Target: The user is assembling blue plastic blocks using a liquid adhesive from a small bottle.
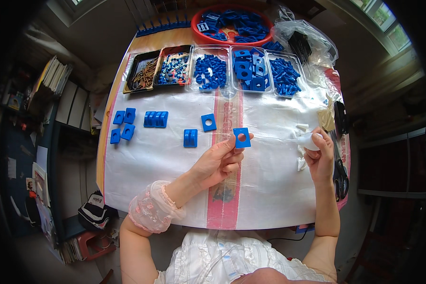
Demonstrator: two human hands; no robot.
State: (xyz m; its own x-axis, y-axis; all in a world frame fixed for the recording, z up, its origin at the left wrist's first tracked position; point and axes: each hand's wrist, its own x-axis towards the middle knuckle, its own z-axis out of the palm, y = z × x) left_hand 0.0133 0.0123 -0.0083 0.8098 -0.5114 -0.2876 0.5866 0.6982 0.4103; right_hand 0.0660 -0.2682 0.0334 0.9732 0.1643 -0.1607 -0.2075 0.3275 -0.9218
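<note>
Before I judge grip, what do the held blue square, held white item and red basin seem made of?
Blue square: likely rigid plastic, fairly matt, judging by even colour and crisp edges. White rounded item: probably smooth plastic, from its pale, soft sheen; partly covered, so unsure. Red basin: likely plastic, slightly glossy, given its uniform colour and smooth rim.

Daylight from windows glares on white sheeting (dark, bowed rim).
</note>
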